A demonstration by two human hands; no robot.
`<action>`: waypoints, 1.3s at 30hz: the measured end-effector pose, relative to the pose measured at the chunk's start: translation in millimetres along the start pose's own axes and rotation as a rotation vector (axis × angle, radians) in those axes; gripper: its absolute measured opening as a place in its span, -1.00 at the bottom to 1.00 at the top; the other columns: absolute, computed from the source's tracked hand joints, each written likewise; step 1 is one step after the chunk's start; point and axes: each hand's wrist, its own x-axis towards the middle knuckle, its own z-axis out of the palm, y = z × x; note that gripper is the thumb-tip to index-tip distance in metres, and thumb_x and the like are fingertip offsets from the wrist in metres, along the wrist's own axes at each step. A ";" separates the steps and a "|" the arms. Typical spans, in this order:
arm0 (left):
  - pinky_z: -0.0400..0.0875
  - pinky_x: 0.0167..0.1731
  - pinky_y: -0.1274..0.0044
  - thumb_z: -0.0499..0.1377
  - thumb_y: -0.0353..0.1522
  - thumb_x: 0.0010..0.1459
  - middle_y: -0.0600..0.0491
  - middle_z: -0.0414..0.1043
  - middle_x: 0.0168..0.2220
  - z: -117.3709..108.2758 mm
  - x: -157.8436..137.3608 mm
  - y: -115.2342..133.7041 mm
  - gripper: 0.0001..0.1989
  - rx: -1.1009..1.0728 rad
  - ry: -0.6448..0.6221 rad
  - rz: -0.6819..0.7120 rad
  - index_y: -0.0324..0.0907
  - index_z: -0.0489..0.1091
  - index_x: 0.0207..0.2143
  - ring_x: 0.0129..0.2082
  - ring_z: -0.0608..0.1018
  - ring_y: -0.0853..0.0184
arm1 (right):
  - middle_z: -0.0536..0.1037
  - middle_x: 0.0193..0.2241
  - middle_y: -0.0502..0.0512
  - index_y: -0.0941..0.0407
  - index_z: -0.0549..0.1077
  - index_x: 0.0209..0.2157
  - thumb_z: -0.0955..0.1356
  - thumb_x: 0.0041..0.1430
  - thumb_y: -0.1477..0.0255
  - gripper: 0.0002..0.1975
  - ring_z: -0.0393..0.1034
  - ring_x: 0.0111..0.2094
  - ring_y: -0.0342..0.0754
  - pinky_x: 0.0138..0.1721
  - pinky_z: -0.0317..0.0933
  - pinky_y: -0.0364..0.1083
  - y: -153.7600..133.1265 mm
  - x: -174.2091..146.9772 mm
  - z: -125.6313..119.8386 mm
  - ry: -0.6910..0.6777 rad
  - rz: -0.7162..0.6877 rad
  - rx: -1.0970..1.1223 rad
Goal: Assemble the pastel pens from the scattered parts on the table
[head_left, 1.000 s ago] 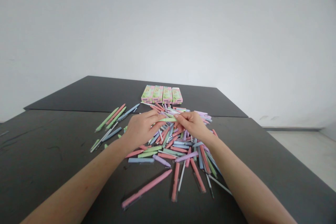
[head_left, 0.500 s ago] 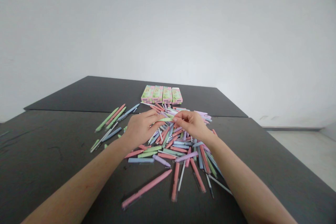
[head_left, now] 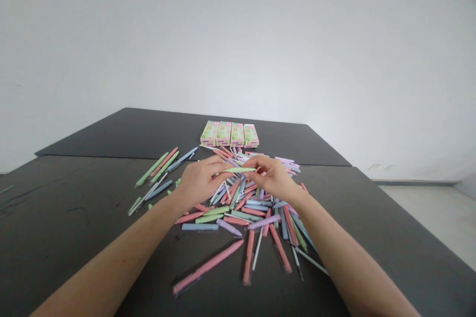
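A plain, pale grey wall (head_left: 238,44) fills the background under soft, diffuse light, brighter toward the middle, with faint scuff marks (head_left: 374,166) low on the right. In front of it, a matte black far tabletop (head_left: 156,131) meets a charcoal near tabletop (head_left: 383,233) along a straight seam, the near one showing thin streaks (head_left: 29,197) toward its left side. Beyond the right-hand table edge, pale, smooth floor (head_left: 427,208) reaches a dark grey baseboard (head_left: 412,183)
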 end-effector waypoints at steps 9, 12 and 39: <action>0.30 -0.39 0.57 0.09 -0.27 0.28 0.06 0.51 -0.31 5.0 -2.8 -0.9 -0.76 0.131 0.122 0.132 -0.13 0.53 -0.16 -0.35 0.51 0.41 | 0.46 -0.56 0.01 0.18 0.50 -0.37 0.36 0.14 0.21 -0.71 0.26 -0.58 -0.18 -0.56 0.13 -0.19 1.8 -0.8 11.5 0.049 0.153 0.093; 0.30 -0.38 0.55 0.09 -0.28 0.28 0.06 0.51 -0.32 5.5 -3.9 -0.7 -0.77 0.174 0.142 0.172 -0.16 0.52 -0.17 -0.34 0.51 0.39 | 0.44 -0.60 -0.01 0.18 0.48 -0.39 0.37 0.12 0.18 -0.68 0.24 -0.64 -0.20 -0.60 0.10 -0.19 4.4 0.0 13.2 0.032 0.215 0.186; 0.31 -0.36 0.54 0.04 -0.26 0.31 0.04 0.50 -0.27 2.9 -3.1 -1.0 -0.74 0.231 0.069 0.138 -0.14 0.49 -0.13 -0.29 0.53 0.38 | 0.46 -0.60 -0.02 0.18 0.44 -0.36 0.40 0.05 0.15 -0.65 0.30 -0.62 -0.21 -0.56 0.22 -0.19 2.8 4.6 15.8 0.014 0.342 0.365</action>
